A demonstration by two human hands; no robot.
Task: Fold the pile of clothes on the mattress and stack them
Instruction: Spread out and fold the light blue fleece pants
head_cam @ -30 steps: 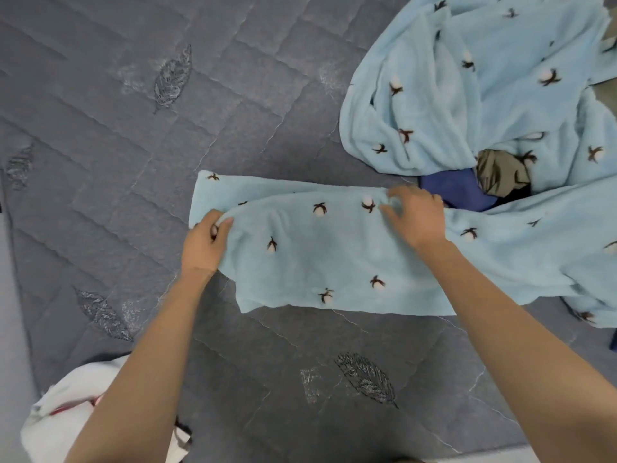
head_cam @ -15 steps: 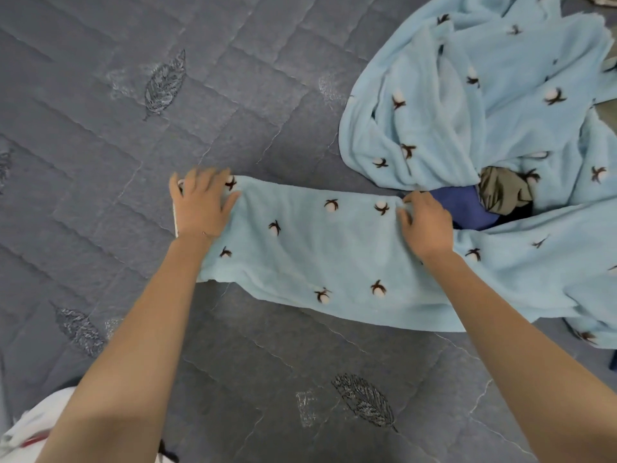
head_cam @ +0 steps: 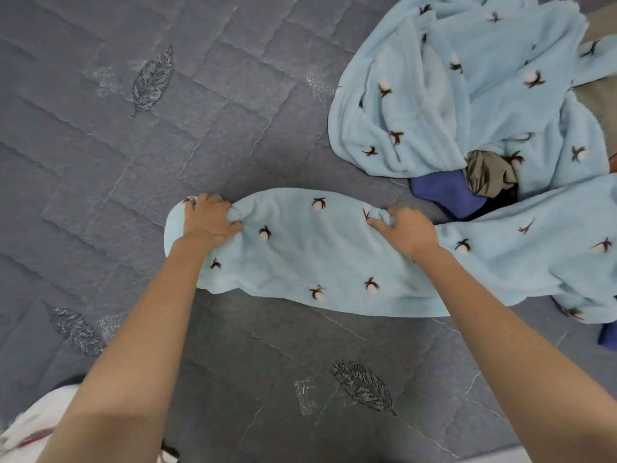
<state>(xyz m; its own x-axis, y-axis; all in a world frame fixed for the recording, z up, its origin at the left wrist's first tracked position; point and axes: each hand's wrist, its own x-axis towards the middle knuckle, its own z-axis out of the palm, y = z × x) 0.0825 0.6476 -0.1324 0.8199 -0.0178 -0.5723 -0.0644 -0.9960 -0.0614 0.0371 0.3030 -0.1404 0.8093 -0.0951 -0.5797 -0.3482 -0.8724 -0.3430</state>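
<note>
A light blue fleece garment (head_cam: 317, 259) with small cotton-flower prints lies stretched across the grey quilted mattress (head_cam: 100, 162). My left hand (head_cam: 208, 222) grips its far left end, fingers curled into the bunched fabric. My right hand (head_cam: 405, 230) grips the far edge near the middle, fabric gathered under its fingers. The garment's right part runs off to the right edge of the view. More of the same light blue fleece (head_cam: 450, 85) lies crumpled at the upper right.
A dark blue cloth (head_cam: 440, 195) and an olive cloth (head_cam: 487, 173) poke out between the blue fleece folds at right. A white garment (head_cam: 30, 426) shows at the bottom left corner. Another dark blue scrap (head_cam: 607, 339) lies at the right edge.
Both hands went from lying flat on the far edge of the garment to curling and gripping it, bunching the fabric. Earlier the left hand slid up to the far left corner.
</note>
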